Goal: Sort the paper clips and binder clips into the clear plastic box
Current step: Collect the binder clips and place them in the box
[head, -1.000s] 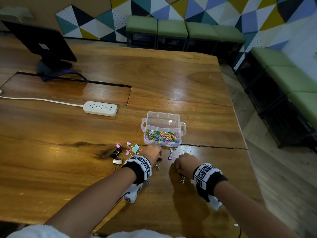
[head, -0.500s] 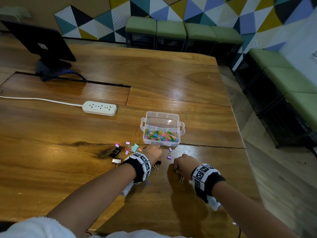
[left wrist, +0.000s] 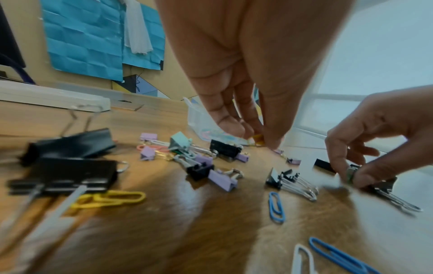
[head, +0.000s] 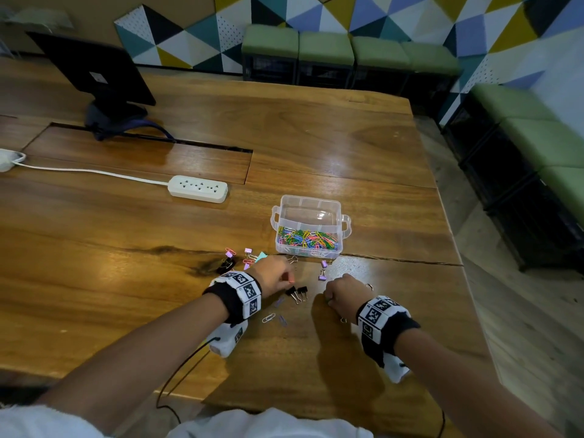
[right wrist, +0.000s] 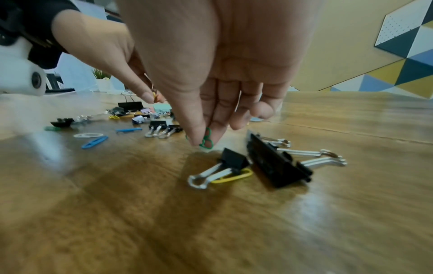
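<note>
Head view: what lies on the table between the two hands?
Two small black binder clips lie side by side on the wood between the left hand and right hand; head view shows it.

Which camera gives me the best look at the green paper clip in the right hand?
Right wrist view: the green paper clip sits pinched at the right hand's fingertips, sharp and close. The left wrist view shows only a blurred glimpse; in the head view the hand hides it.

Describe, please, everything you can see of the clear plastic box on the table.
The clear box is a small, lidless container of transparent plastic with a loop handle on either side. It stands upright on the wooden table, just beyond both hands. Thin dividers split it into compartments: the near one holds a heap of coloured paper clips, and the far ones look empty. Neither hand touches it.
</note>
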Tool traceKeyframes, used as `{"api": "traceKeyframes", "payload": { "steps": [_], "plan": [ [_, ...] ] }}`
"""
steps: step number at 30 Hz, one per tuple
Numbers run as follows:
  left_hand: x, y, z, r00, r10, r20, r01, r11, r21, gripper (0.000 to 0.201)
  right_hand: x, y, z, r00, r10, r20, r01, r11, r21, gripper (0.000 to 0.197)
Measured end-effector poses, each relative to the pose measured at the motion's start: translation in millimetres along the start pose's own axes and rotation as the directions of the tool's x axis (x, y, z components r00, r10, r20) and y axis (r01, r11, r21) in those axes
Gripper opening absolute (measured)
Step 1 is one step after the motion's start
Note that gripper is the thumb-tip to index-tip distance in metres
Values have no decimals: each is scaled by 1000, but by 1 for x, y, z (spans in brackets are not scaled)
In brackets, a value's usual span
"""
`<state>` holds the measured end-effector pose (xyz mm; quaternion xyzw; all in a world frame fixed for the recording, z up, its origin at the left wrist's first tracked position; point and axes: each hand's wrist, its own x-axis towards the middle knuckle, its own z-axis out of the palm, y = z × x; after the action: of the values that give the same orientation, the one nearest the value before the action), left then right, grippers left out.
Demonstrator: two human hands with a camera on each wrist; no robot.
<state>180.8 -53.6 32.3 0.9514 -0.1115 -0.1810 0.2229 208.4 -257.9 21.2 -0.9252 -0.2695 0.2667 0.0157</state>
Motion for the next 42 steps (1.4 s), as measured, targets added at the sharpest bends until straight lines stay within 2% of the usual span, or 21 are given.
{"api": "traceKeyframes", "payload": {
  "steps": [3, 7, 13, 15, 17, 20, 22, 28, 30, 35, 38, 42],
  "plan": [
    [-21, -6, -3, 994, -50, 102, 51, 999, -2, 17, 0, -15, 3, 999, -30, -9, 31, 994, 103, 19],
    [-39, -5, 9, 971, -143, 189, 133, 989, 64, 22, 4, -40, 8, 995, -73, 62, 64, 987, 147, 20],
    [-50, 0, 33, 939, -299, 167, 293, 954, 62, 22, 14, -68, 21, 997, 20, 80, -35, 983, 183, 23],
    [-51, -1, 37, 932, -330, 148, 326, 944, 52, 20, 15, -72, 27, 996, 71, 58, -83, 966, 244, 23],
    [-51, -1, 38, 930, -341, 140, 337, 940, 50, 16, 14, -75, 30, 993, 106, 48, -116, 950, 289, 20],
    [-50, -2, 40, 931, -336, 139, 334, 942, 38, 14, 17, -82, 31, 991, 124, 58, -135, 950, 281, 9],
    [-51, 0, 39, 933, -326, 149, 321, 945, 61, 15, 20, -86, 30, 988, 127, 93, -147, 954, 262, 8],
    [-50, 3, 37, 939, -287, 189, 268, 956, 123, 18, 29, -91, 24, 949, 168, 267, -207, 970, 125, 35],
    [-50, 2, 36, 944, -273, 187, 254, 960, 121, 18, 30, -91, 25, 945, 157, 289, -184, 981, 67, 37],
    [-53, -9, 28, 959, -256, 118, 246, 964, 96, 23, 27, -85, 29, 969, 62, 240, -72, 997, 33, 28],
    [-53, -22, 19, 955, -288, 64, 282, 955, 87, 28, 25, -80, 26, 982, -14, 187, -7, 994, 112, 22],
    [-52, -36, 4, 928, -368, 52, 357, 921, 154, 35, 26, -73, 16, 994, -93, 60, 79, 975, 208, 27]
  ]
}}
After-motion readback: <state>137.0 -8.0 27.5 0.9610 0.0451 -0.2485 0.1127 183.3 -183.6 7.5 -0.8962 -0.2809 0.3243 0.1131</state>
